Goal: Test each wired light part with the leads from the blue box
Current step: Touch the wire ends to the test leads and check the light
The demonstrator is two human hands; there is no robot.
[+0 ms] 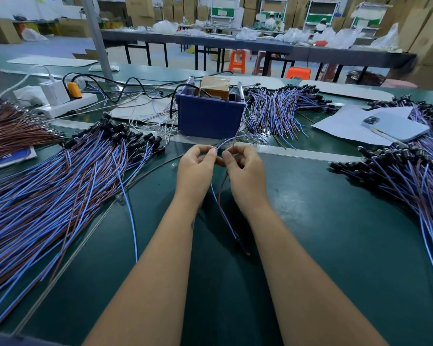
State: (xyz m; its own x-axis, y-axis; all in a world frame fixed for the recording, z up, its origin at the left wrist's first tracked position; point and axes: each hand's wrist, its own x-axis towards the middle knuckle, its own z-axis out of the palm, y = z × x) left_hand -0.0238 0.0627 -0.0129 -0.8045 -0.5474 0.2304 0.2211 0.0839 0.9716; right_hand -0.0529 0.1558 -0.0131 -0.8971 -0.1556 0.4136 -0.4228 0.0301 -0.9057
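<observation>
Everywhere, wire bundles [60,186] cover green table [335,233].

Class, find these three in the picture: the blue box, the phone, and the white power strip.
blue box [208,118], head view, middle of its front wall.
phone [395,126], head view, centre of its back.
white power strip [68,104], head view, its top face.

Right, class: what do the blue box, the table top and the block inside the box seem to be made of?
Blue box: probably moulded plastic, going by its even colour and dull sheen. Table top: a dark green mat, perhaps rubber or vinyl, smooth with scuffed pale patches. Block: brown and glossy, likely tape-wrapped; its core is hidden.
</observation>
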